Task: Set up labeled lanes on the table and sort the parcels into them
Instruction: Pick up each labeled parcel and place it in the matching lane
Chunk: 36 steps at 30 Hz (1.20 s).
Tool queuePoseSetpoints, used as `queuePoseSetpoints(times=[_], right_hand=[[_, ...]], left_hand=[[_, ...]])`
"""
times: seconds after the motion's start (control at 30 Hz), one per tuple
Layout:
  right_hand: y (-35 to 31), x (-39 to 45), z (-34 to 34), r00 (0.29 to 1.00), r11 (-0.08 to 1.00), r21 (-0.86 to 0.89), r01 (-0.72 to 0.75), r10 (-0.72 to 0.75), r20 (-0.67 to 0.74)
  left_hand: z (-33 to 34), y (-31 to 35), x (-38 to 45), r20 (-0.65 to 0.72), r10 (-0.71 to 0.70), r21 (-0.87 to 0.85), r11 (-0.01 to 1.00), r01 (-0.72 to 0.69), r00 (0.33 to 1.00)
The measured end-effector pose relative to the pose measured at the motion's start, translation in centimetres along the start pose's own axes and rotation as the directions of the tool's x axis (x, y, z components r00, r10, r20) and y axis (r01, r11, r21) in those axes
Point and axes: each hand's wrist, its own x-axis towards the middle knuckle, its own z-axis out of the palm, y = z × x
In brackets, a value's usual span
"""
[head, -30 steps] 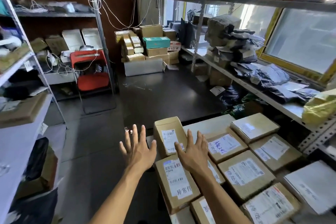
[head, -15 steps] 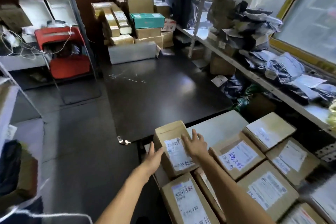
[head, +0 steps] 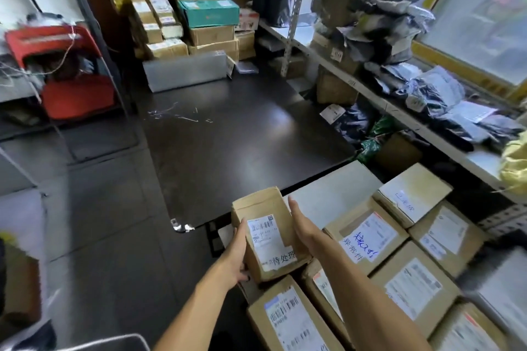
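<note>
A small brown parcel (head: 266, 232) with a white shipping label and handwritten Chinese characters stands at the front left of a pile of cardboard parcels (head: 410, 285). My left hand (head: 235, 256) grips its left side, thumb on the top face and fingers curled under the edge. Against the parcel's right side lies my right hand (head: 302, 225), fingers straight. The dark table (head: 239, 134) lies just beyond the pile.
Stacked boxes (head: 196, 23) stand at the table's far end. A metal shelf (head: 399, 111) with grey mail bags runs along the right. On the left, a red folding chair (head: 65, 77) sits behind a rack post. Grey floor (head: 108, 236) lies to the left.
Both hands came down from above the pile onto the small parcel and now hold it from either side. The camera tilted down and moved closer.
</note>
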Motion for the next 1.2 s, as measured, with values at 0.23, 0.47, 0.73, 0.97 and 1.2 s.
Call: queuePoseSetpoints(times=[0.23, 0.47, 0.73, 0.97, 1.2], right_hand=[[-1.5, -3.1, -0.2, 0.992, 1.0, 0.014, 0.018, -0.016, -0.122], [-2.7, -7.2, -2.1, 0.97, 0.982, 0.155, 0.108, -0.07, -0.232], [-0.2, -13.5, -4.7, 0.909, 0.868, 0.435, 0.24, -0.043, -0.415], [5.3, -22.1, -6.7, 0.743, 0.768, 0.52, 0.374, 0.087, -0.663], [12.8, -30.5, -4.8, 0.506, 0.732, 0.555, 0.396, 0.331, -0.797]], left_hand=[[0.0, 1.5, -1.2, 0.037, 0.065, 0.056, 0.996, -0.067, 0.997], [1.1, 5.5, -2.5, 0.09, 0.224, 0.232, 0.943, -0.239, 0.97], [7.0, 9.4, -6.7, 0.249, 0.393, 0.426, 0.777, -0.464, 0.885], [14.6, 7.0, -9.4, 0.519, 0.33, 0.444, 0.685, -0.578, 0.789], [20.0, -0.4, -14.4, 0.718, 0.108, 0.467, 0.657, -0.592, 0.687]])
